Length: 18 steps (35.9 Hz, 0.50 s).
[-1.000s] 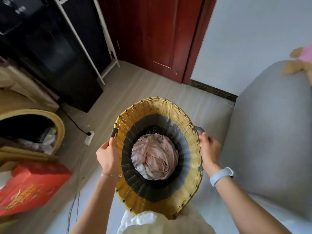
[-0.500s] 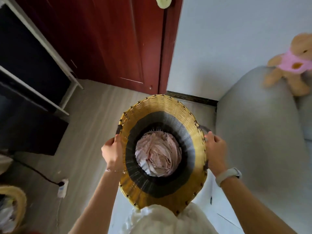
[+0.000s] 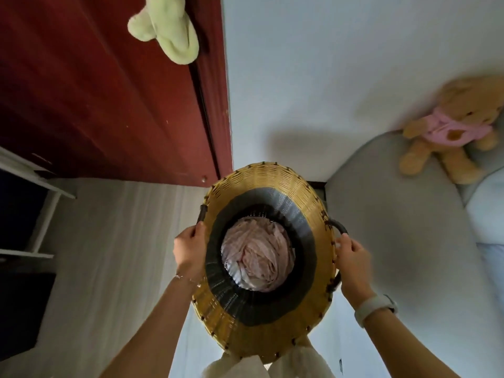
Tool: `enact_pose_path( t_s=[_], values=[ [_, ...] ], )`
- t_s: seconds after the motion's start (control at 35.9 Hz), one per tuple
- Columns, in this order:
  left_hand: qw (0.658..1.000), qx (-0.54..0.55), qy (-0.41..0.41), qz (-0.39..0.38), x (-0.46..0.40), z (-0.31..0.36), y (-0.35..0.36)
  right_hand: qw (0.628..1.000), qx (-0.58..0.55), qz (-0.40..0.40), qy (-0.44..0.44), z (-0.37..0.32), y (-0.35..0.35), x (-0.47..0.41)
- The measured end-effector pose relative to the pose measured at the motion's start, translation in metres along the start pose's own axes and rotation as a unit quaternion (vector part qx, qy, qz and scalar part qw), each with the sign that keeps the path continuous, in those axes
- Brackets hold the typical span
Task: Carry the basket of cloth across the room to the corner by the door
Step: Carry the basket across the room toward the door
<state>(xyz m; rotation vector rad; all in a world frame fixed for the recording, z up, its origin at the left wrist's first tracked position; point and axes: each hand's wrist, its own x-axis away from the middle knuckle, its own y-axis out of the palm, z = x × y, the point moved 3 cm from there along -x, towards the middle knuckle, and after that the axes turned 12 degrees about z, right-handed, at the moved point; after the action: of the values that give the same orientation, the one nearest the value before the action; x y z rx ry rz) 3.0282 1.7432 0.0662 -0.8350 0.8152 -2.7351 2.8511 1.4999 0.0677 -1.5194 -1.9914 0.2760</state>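
Yellow-and-black woven basket [image 3: 268, 184], crumpled pink cloth [image 3: 257, 257] inside.

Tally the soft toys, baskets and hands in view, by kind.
Soft toys: 2, a teddy bear and a pale green toy
Baskets: 1, the basket
Hands: 2, left hand and right hand
Total: 5

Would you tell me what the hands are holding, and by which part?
Both hold the woven basket: left hand and right hand on its dark side handles.

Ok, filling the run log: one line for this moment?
carry | left hand, right hand on handles | basket held up, cloth inside | near door corner
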Motion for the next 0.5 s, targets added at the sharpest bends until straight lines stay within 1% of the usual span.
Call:
enact_pose_path(
  t_s=[0.11, 0.19, 0.28, 0.36, 0.5],
  values=[
    [0.999, -0.031, 0.018, 0.005, -0.029, 0.016, 0.063, 1.0, 0.024, -0.012, 0.011, 0.004, 0.03, -0.064],
    [0.999, -0.048, 0.015, 0.014, -0.044, 0.018, 0.111, 0.998, 0.053, -0.034, 0.026, 0.014, 0.05, -0.108],
    [0.998, -0.062, 0.009, 0.026, -0.057, 0.02, 0.152, 0.996, 0.075, -0.037, 0.034, 0.022, 0.069, -0.146],
    [0.997, -0.078, 0.012, 0.022, -0.072, 0.021, 0.184, 0.995, 0.082, -0.026, 0.053, 0.03, 0.087, -0.178],
    [0.991, -0.124, 0.042, -0.001, -0.092, 0.011, 0.219, 0.992, 0.093, -0.051, 0.074, 0.038, 0.109, -0.212]
  ],
)
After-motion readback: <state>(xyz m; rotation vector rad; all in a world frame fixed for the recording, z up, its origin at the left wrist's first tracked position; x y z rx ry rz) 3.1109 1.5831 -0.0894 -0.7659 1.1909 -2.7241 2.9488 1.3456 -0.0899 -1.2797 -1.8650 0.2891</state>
